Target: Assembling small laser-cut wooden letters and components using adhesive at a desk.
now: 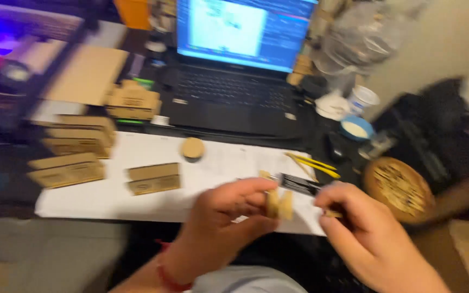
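Head view: wooden piece (pixel 278 204) pinched in left hand (pixel 225 217), right hand (pixel 366 234) beside.

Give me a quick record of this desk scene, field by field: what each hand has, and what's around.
left hand: pinches two small round wooden pieces
right hand: holds a dark-bristled brush at the pieces
work surface: white sheet
on sheet: small cardboard boxes, round wooden disc, yellow sticks
behind: open laptop, screen lit
right side: round woven tray, blue bowl
image: motion-blurred
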